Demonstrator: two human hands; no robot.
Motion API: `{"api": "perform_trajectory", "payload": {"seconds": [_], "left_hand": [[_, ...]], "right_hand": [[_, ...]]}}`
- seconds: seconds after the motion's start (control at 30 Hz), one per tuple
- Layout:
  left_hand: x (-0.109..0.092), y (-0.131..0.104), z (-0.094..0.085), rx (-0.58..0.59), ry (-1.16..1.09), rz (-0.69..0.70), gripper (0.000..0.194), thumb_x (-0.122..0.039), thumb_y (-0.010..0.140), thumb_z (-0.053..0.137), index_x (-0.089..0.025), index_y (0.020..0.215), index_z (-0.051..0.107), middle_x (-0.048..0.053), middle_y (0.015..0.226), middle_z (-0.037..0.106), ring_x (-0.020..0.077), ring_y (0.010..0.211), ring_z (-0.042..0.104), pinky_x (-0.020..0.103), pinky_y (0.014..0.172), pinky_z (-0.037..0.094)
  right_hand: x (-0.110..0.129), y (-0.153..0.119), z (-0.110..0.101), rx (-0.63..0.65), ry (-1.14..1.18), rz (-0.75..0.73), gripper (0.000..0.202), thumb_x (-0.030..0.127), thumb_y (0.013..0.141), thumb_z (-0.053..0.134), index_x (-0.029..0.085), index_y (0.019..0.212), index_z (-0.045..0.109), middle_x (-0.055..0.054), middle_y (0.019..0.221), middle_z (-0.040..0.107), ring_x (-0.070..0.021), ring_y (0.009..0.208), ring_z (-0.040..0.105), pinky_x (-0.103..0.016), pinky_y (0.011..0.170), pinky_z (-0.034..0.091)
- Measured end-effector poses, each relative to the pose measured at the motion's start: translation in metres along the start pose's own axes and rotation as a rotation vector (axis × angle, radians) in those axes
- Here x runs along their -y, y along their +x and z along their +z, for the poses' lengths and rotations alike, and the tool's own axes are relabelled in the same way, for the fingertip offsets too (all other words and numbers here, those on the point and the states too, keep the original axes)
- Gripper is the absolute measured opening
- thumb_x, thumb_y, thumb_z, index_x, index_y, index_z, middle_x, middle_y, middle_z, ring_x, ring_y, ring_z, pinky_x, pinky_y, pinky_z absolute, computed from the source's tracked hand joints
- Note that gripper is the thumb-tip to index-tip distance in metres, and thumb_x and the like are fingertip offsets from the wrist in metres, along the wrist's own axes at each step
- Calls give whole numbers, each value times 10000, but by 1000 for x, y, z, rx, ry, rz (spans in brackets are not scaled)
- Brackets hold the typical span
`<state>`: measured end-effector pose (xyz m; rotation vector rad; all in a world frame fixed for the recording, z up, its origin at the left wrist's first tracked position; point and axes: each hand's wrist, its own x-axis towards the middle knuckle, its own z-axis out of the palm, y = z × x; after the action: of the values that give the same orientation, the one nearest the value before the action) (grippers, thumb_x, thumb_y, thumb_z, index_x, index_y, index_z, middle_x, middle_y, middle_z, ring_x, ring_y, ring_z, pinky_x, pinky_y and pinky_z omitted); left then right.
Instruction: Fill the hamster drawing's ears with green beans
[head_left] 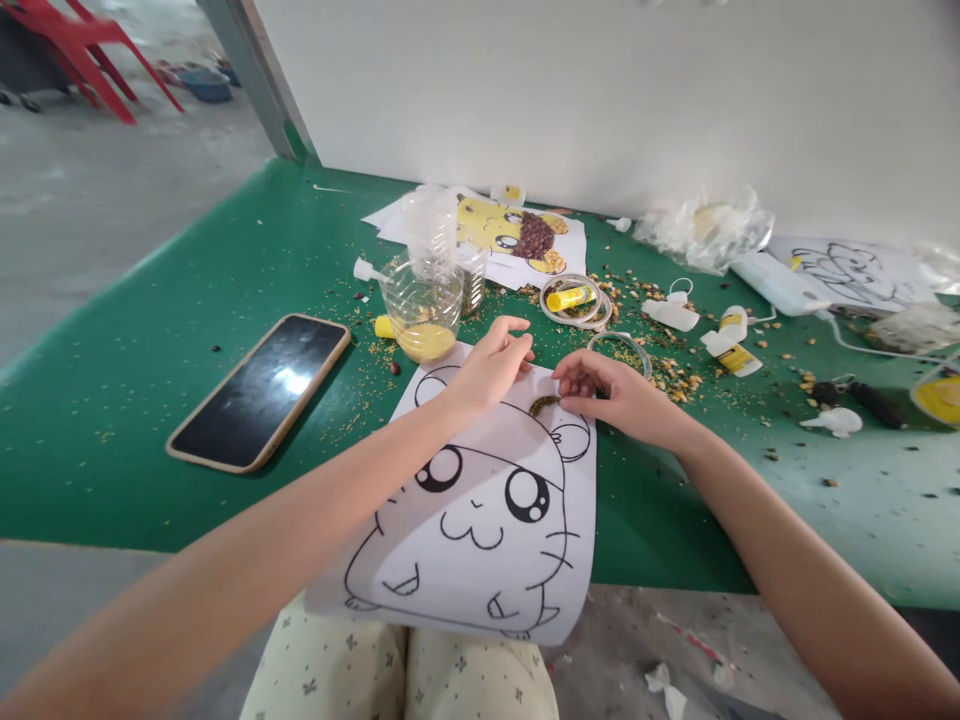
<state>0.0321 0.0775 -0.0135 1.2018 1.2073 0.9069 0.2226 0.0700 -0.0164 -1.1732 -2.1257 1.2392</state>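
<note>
On the green table (120, 400), a clear cup (423, 300) holds yellow grains (426, 342).

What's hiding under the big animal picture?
The green table shows around the picture, so part of it lies on that. Its bottom end reaches past the edge, above the patterned trousers. Anything else underneath is covered by the paper.

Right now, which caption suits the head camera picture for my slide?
Two hands at a cartoon animal drawing with a small arc of grains, a phone nearby on the green table.
</note>
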Motion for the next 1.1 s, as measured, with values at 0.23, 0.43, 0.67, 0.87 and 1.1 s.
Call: {"api": "perform_trajectory", "payload": {"seconds": [0.23, 0.43, 0.67, 0.87, 1.1], "left_hand": [[0, 0, 0, 3, 4, -2, 250, -241, 883, 402, -167, 1113, 467, 37, 825, 553, 134, 767, 576, 257, 692, 445], [1, 1, 0, 4, 7, 6, 244, -246, 880, 406, -169, 1101, 474, 41, 834, 564, 135, 771, 576, 264, 705, 447], [3, 2, 0, 8, 11, 18, 245, -249, 881, 403, -169, 1103, 472, 40, 832, 563, 140, 779, 580, 260, 689, 450], [3, 2, 0, 12, 10, 22, 247, -257, 880, 407, -172, 1103, 470, 35, 833, 556, 140, 793, 578, 260, 701, 452], [4, 2, 0, 17, 6, 20, 244, -253, 881, 405, -171, 1102, 468, 32, 829, 553, 134, 777, 578, 261, 696, 450]], "right_hand": [[3, 1, 3, -20, -58, 17, 200, 260, 785, 581, 239, 978, 533, -4, 833, 565, -125, 662, 485, -269, 603, 413], [5, 3, 6, -59, -111, 24, 163, 253, 777, 586, 236, 934, 546, 0, 795, 574, -127, 638, 476, -273, 594, 400], [2, 2, 2, -24, -1, 39, 141, 292, 820, 544, 221, 942, 543, -10, 840, 571, -125, 688, 492, -264, 613, 404], [5, 3, 4, -30, -40, 36, 170, 259, 783, 575, 230, 948, 550, -2, 823, 586, -120, 641, 476, -264, 588, 396], [4, 2, 1, -2, -22, 30, 197, 223, 764, 583, 219, 958, 552, -7, 842, 596, -123, 676, 502, -265, 614, 410]]}}
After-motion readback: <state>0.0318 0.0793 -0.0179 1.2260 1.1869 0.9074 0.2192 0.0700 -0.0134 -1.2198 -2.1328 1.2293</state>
